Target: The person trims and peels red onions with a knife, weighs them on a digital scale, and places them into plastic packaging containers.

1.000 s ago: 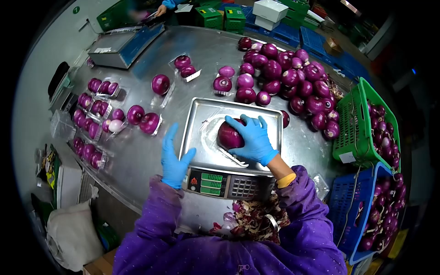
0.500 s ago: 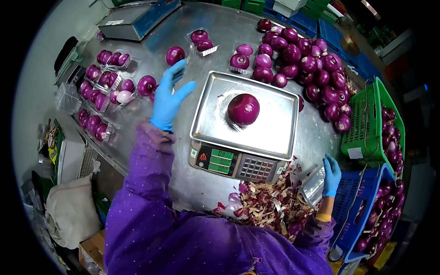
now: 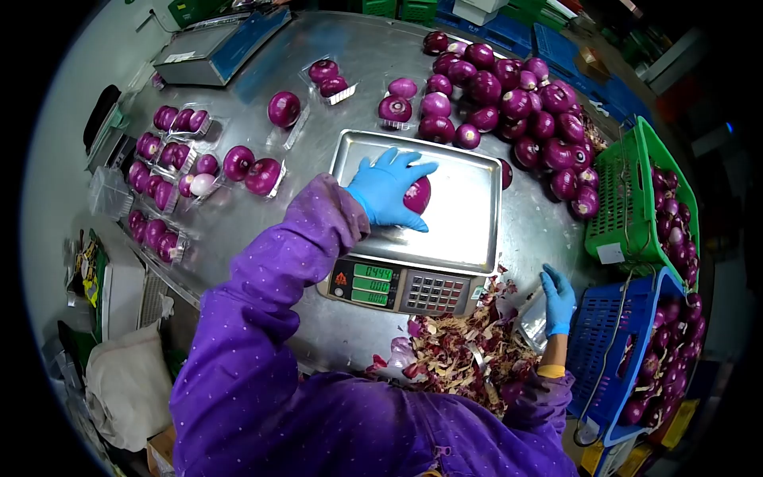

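Left hand on a red onion over the scale pan

Left hand, blue glove: fingers curved about the large red onion, index on the far side, thumb on the near side, grasping it. Onion near the middle of the scale pan; the hand hides much of it, so cannot tell if its underside touches metal. Pan tops a scale with a keypad and a display of 3 lit green rows.

Right hand, also gloved, low over the surface, between a clear tray and a blue crate. Fingers loosely bent; cannot tell whether they grip the tray.

Dry peelings heaped between scale and person. Loose onions piled beyond the scale, spreading right. Green crate stands just beyond the blue crate; onions in these 2. Packed onions in clear trays, grouped far left. Purple sleeve on the left arm, crossing the near edge of the pan.
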Motion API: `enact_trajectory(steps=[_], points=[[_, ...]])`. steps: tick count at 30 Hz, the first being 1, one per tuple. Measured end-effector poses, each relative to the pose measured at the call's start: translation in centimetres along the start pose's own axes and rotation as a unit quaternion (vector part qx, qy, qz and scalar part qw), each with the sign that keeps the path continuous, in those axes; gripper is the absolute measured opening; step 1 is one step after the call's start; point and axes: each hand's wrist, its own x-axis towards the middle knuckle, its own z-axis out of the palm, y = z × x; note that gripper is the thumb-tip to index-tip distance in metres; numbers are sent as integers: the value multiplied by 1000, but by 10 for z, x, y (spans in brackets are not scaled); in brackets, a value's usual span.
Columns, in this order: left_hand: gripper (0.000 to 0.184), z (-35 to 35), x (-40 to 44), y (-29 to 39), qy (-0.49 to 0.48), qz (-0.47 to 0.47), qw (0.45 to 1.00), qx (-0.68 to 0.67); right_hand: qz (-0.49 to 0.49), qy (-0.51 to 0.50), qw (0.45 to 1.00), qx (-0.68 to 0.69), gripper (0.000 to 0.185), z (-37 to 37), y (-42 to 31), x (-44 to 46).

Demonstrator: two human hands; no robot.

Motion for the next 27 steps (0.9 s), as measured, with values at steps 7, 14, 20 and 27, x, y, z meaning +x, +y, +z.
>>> enact_trajectory(steps=[7,14,20,27], points=[[108,3,-2,-29,-6,55,986,-159,-9,-27,999,24,33,27,4,9],[92,4,5,-34,32,18,982,-186,-16,-23,1000,-1,37,39,6,24],[88,0,-16,-56,135,1,934,-331,-20,51,998,-18,36,2,28,17],[81,-8,-184,-112,414,-186,848,-274,-23,-23,969,-246,48,-50,55,-74]])
